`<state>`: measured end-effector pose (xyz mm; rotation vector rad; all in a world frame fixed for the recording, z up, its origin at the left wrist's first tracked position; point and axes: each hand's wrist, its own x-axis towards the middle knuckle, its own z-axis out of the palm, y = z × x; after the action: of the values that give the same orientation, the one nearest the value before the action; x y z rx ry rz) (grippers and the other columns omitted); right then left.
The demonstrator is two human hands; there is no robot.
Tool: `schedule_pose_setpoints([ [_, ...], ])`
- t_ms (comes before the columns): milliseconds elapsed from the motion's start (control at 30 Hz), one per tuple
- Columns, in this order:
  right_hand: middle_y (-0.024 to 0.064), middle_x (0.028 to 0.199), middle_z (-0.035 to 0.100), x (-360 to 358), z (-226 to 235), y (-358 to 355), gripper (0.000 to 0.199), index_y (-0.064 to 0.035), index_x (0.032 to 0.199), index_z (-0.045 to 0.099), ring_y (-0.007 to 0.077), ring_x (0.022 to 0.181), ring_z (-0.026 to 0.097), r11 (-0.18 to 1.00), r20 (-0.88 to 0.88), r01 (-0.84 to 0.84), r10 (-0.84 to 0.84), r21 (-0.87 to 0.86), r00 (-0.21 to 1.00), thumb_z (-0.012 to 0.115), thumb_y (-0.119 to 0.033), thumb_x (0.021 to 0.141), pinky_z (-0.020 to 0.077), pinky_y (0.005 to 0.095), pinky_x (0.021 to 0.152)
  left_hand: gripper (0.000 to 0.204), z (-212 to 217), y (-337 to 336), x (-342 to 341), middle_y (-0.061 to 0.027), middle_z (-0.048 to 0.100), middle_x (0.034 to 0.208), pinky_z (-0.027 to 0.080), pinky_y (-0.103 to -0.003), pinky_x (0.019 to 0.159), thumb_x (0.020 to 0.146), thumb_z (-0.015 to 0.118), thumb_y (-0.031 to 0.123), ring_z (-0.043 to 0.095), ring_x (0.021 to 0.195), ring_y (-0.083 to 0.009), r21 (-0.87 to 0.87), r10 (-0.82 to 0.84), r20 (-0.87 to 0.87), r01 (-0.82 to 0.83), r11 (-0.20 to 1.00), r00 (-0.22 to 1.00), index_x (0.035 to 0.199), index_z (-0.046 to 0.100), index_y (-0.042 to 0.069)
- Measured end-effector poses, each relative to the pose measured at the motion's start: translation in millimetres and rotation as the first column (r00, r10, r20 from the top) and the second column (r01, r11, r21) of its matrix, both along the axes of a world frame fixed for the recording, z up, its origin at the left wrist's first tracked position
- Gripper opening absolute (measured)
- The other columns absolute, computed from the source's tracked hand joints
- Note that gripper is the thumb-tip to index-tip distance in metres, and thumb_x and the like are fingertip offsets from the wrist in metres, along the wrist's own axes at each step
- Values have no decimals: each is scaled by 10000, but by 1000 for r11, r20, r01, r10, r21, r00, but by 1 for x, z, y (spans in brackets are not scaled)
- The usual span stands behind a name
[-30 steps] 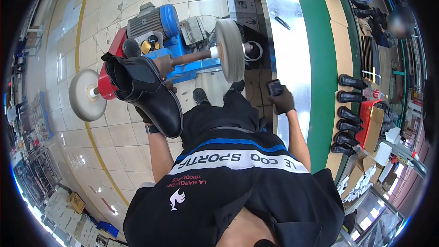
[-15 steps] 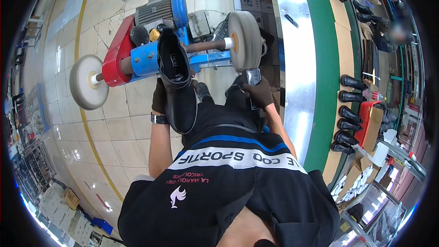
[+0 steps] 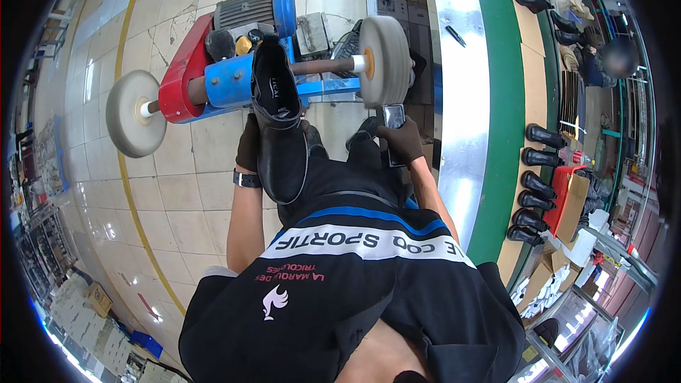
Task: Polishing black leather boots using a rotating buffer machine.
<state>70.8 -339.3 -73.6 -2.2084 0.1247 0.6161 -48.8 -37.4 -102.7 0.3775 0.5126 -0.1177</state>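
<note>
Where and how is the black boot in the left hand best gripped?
Probably the midsection of the black boot, from beneath and left: its opening faces up and its toe points toward the picture's lower edge, leaving the upper exposed. The left hand grips there, showing on both sides.

1 slim black pen (image 3: 455, 36) lies on the long silver metal tabletop (image 3: 464, 135), right of the black leather ankle boot (image 3: 284, 159).

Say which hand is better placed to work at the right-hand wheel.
Right hand, probably: it holds a dark block at the lower edge of the wheel, though contact is unclear. The left hand is farther away, holding a black boot.
</note>
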Motion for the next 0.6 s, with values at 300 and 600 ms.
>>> schedule_pose_setpoints([
  [300,163,788,626,2,-7,-1,435,47,832,580,254,729,614,1000,-21,-22,22,-20,1000,692,-277,564,477,346,692,688,3,-6,-4,-129,489,1058,394,-391,808,835,389,572,482,885,-251,18,16,-7,-16,1000,1000,1187,436,-16],
  [600,58,731,617,-2,6,2,299,-8,799,613,141,658,577,988,-20,-35,38,151,999,706,-238,632,459,291,597,692,4,-11,-3,-133,493,1057,400,-389,808,836,386,574,488,888,-253,32,17,-9,-17,999,1000,1190,433,-19],
])
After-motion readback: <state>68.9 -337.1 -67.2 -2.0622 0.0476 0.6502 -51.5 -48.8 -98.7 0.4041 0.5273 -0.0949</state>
